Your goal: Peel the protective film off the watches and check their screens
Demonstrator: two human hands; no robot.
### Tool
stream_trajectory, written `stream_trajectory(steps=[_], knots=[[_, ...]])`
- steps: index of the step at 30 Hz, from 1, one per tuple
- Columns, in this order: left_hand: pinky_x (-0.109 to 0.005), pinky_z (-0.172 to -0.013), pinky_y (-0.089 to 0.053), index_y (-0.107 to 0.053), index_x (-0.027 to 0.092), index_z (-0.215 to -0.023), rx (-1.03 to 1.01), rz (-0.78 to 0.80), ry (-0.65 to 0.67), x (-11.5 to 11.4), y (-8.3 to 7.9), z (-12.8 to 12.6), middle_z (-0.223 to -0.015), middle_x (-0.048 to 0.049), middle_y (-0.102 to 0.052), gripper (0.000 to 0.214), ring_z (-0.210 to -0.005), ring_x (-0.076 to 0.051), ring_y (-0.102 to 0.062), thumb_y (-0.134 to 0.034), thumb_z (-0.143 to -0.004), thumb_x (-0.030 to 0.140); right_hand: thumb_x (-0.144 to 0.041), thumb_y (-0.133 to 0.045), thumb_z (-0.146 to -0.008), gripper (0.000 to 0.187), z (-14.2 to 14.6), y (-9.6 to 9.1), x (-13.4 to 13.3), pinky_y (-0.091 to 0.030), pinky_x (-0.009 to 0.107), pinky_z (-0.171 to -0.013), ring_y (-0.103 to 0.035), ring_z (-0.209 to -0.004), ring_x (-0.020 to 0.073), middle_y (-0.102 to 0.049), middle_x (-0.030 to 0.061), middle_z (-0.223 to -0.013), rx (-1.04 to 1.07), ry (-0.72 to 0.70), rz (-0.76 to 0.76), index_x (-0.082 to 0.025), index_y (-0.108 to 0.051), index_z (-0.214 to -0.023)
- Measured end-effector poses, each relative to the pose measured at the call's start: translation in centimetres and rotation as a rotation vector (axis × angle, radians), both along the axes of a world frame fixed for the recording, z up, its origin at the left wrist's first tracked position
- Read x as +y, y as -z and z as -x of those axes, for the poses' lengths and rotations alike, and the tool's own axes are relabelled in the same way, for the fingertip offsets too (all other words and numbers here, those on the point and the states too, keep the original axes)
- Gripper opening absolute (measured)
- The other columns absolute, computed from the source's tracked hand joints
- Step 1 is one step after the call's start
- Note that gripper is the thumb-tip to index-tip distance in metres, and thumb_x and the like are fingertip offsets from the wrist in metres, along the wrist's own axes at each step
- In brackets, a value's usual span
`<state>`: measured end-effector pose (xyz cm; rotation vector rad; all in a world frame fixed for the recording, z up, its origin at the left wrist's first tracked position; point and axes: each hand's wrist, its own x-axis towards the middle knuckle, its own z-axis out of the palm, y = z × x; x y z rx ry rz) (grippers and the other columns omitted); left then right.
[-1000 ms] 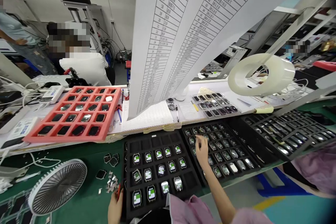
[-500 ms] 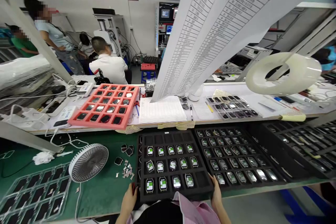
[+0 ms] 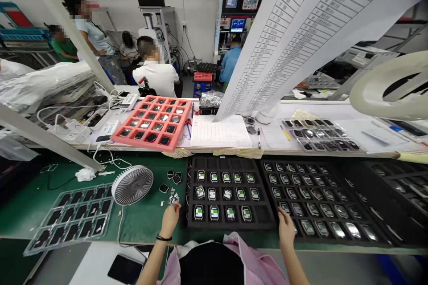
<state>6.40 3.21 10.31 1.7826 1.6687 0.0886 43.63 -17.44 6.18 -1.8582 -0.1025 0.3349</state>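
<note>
Loose heap of small silver pieces (image 3: 173, 198) (too tiny to identify), plus smartwatches (image 3: 297, 209) face-up in black foam tray (image 3: 337, 176)

The left hand (image 3: 170, 221) pinched a small red tool (image 3: 176, 207) just beside a pile of metal scraps (image 3: 173, 198) near a fan (image 3: 132, 185) on a green mat (image 3: 140, 227); the right hand (image 3: 286, 228) hung over the corner of a black tray (image 3: 334, 241) of watches (image 3: 307, 227).

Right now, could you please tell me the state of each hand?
Left hand: closed, holding a small red tool.
Right hand: over a watch tray, cannot tell.
</note>
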Motion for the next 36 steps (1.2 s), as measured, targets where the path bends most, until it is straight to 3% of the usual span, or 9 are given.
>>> stream_trajectory(steps=[3,7,9,13,16,19,25,29,36], knots=[[-0.030,-0.084,-0.044,-0.064,0.017,-0.107,-0.105,-0.111,0.074,0.2,-4.6,-1.8,-0.103,-0.0108,-0.066,0.035,-0.097,-0.022,-0.062,-0.033,-0.096,0.028,-0.046,-0.060,-0.066,0.039,2.1,-3.6,2.2,-0.040,0.046,-0.094,-0.058,-0.099,0.0315,-0.066,0.0119,-0.098,-0.188,-0.124,0.012,-0.020,-0.067,-0.095],[-0.037,-0.091,-0.039,-0.068,0.024,-0.106,-0.401,-0.531,0.452,-1.5,-9.8,-7.0,-0.115,-0.0094,-0.058,0.029,-0.110,-0.024,-0.051,-0.043,-0.095,0.032,-0.032,-0.062,-0.074,0.041,9.2,-8.2,7.9,-0.050,0.034,-0.069,-0.060,-0.067,0.0197,-0.067,0.0022,-0.078,-0.061,-0.983,-0.158,-0.022,-0.061,-0.114],[-0.035,-0.084,-0.040,-0.070,0.025,-0.103,-0.422,-0.550,0.615,-2.3,-11.0,-9.1,-0.100,-0.0076,-0.060,0.028,-0.096,-0.021,-0.053,-0.044,-0.095,0.031,-0.028,-0.061,-0.075,0.043,12.4,-9.4,10.5,-0.050,0.030,-0.063,-0.059,-0.063,0.0170,-0.067,-0.0001,-0.078,-0.008,-1.211,-0.227,-0.024,-0.058,-0.117],[-0.032,-0.080,-0.042,-0.067,0.026,-0.110,-0.479,-0.474,0.798,-2.0,-11.2,-10.5,-0.090,-0.0050,-0.059,0.028,-0.086,-0.017,-0.053,-0.042,-0.096,0.030,-0.031,-0.053,-0.080,0.019,14.8,-9.8,13.2,-0.051,0.031,-0.071,-0.063,-0.073,0.0200,-0.069,0.0032,-0.080,-0.113,-1.161,-0.263,-0.021,-0.067,-0.087],[-0.032,-0.088,-0.045,-0.057,0.022,-0.120,-0.481,-0.420,0.636,0.7,-9.9,-9.9,-0.108,-0.0076,-0.057,0.030,-0.100,-0.018,-0.054,-0.038,-0.097,0.026,-0.042,-0.046,-0.087,0.033,13.8,-9.3,14.0,-0.052,0.031,-0.068,-0.064,-0.067,0.0201,-0.068,0.0045,-0.070,-0.143,-1.043,-0.190,-0.020,-0.063,-0.071],[-0.037,-0.091,-0.046,-0.052,0.018,-0.119,-0.283,-0.371,0.404,4.3,-7.4,-9.5,-0.109,-0.0099,-0.057,0.033,-0.103,-0.020,-0.055,-0.034,-0.092,0.011,-0.046,-0.025,-0.095,0.047,12.3,-8.3,14.9,-0.053,0.031,-0.066,-0.067,-0.069,0.0208,-0.069,0.0084,-0.076,-0.137,-0.955,-0.118,-0.019,-0.060,-0.079],[-0.037,-0.092,-0.046,-0.048,0.014,-0.121,-0.104,-0.250,0.438,7.3,-3.1,-10.5,-0.109,-0.0114,-0.056,0.052,-0.107,-0.024,-0.056,-0.051,-0.073,-0.004,-0.038,-0.034,-0.093,0.031,10.7,-6.0,18.1,-0.052,0.035,-0.071,-0.066,-0.082,0.0250,-0.067,0.0108,-0.087,-0.279,-0.927,0.089,-0.018,-0.058,-0.095],[-0.035,-0.089,-0.046,-0.043,0.014,-0.122,0.002,-0.217,0.421,7.3,-2.4,-11.3,-0.120,-0.0162,-0.048,0.054,-0.112,-0.026,-0.055,-0.052,-0.072,-0.005,-0.018,-0.037,-0.089,0.026,10.8,-5.5,20.2,-0.049,0.034,-0.072,-0.064,-0.086,0.0249,-0.064,0.0137,-0.092,-0.378,-0.932,0.292,-0.013,-0.055,-0.107],[-0.033,-0.081,-0.047,-0.048,0.017,-0.111,0.042,-0.163,0.417,8.7,-2.1,-12.1,-0.106,-0.0128,-0.058,0.052,-0.099,-0.027,-0.062,-0.060,-0.066,-0.004,-0.004,-0.046,-0.080,0.038,12.0,-6.4,21.4,-0.043,0.038,-0.084,-0.056,-0.106,0.0296,-0.063,0.0200,-0.105,-0.537,-1.065,0.540,-0.009,-0.053,-0.117]])
